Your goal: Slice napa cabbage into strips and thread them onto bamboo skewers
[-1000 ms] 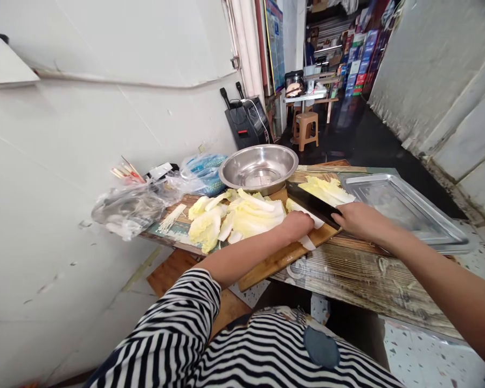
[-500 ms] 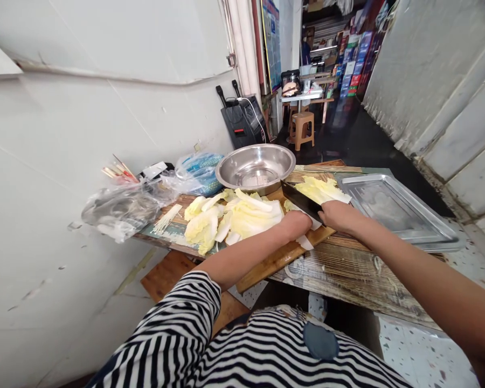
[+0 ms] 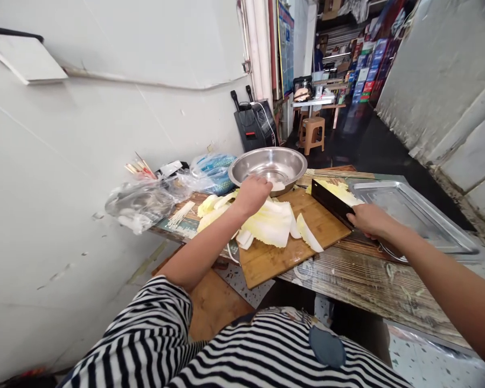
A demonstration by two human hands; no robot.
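My left hand (image 3: 254,194) has its fingers closed on a white cabbage piece (image 3: 278,186) by the round silver metal bowl (image 3: 242,161); my right hand (image 3: 369,220) grips the black rectangular cleaver (image 3: 330,203) aside, presumably keeping its edge clear. Yellow-white cabbage leaves (image 3: 272,225) cover part of the brown wooden board (image 3: 267,265).

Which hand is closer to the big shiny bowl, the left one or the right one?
Left. The left hand is right at the near side of the bowl; the right hand is farther off to its right, gripping the cleaver.
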